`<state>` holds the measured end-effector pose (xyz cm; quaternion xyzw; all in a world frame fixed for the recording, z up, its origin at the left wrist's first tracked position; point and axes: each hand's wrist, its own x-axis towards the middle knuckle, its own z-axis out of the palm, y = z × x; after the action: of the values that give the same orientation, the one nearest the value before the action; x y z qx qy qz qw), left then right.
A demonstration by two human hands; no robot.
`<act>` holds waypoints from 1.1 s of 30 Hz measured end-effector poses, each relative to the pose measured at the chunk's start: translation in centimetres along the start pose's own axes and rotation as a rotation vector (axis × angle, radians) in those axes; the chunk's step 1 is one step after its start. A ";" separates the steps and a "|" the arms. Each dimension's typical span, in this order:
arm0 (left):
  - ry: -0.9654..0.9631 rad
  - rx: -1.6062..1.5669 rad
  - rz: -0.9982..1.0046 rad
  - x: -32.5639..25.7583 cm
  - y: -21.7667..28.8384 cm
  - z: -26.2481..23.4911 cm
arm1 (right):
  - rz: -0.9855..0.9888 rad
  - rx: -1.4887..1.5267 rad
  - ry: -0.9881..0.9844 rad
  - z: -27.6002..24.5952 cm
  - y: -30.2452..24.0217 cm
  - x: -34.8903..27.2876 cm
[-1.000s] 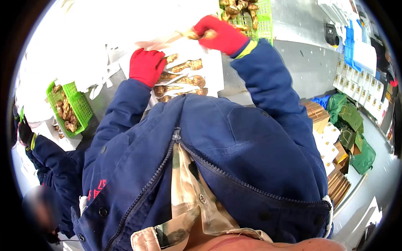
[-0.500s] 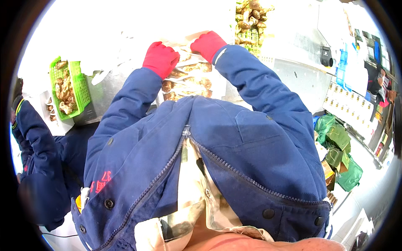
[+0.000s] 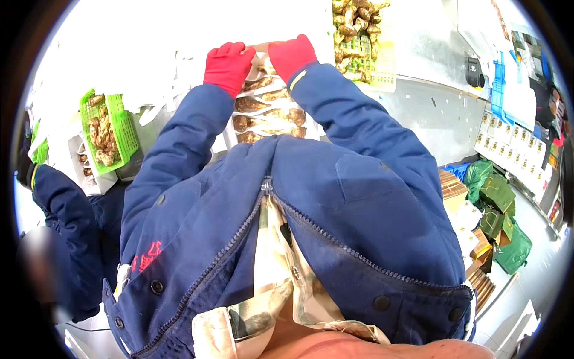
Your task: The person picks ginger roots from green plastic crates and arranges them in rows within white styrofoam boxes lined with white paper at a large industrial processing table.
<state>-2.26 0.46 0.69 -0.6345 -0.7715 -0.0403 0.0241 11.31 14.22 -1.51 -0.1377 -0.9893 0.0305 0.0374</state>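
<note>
In red gloves, my left hand (image 3: 229,66) and my right hand (image 3: 293,56) are at the far end of a white box of mushrooms. Fingers curled closed, they pinch a strip of thin paper (image 3: 261,48) that stretches between them. Below it, brown-capped mushrooms (image 3: 274,112) lie in rows, with white paper strips (image 3: 254,103) between the rows. My fingertips are partly hidden, and my jacket covers the near end of the box.
Left stands a green basket of mushrooms (image 3: 122,134) beside a white box (image 3: 98,179); a co-worker's blue sleeve (image 3: 66,203) is close by. Far right is a yellow-green basket of mushrooms (image 3: 382,63). Green bags (image 3: 511,248) and cartons sit at right, below the metal table (image 3: 427,110).
My hands have come slightly closer together at the far end of the box, still holding the paper. The view has shifted a little, and the co-worker's arm has moved.
</note>
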 end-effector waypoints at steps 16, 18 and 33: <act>-0.465 -0.210 -0.250 2.1 1.1 0.3 | 0.231 0.357 -0.627 5.5 -0.8 5.9; -0.305 -0.216 -0.126 3.2 3.0 -0.4 | 0.335 0.261 -0.284 9.7 1.4 5.9; -0.110 -0.073 0.196 3.0 3.0 2.8 | 0.182 0.411 0.246 5.9 1.8 0.0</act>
<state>0.08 4.23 -1.70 -0.7085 -0.7040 -0.0308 -0.0372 11.32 15.70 -7.56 -0.2186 -0.9339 0.2170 0.1816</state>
